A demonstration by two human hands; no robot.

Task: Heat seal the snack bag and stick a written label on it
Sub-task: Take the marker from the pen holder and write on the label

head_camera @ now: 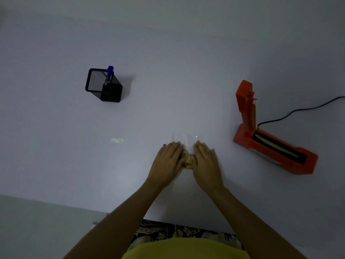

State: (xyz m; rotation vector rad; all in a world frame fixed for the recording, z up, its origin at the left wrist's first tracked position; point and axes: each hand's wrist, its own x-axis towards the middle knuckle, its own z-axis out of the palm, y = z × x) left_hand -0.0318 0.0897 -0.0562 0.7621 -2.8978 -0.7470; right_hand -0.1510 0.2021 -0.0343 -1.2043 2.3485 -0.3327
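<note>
A clear plastic snack bag lies flat on the white table, its open end pointing away from me. Brown snack pieces show between my hands at the near end of the bag. My left hand presses on the bag's left side and my right hand on its right side, fingers laid flat over it. An orange heat sealer stands at the right with its arm raised. A small white label lies to the left of the bag.
A black mesh pen holder with a blue marker stands at the back left. The sealer's black cord runs off to the right. The table's near edge is close to my body.
</note>
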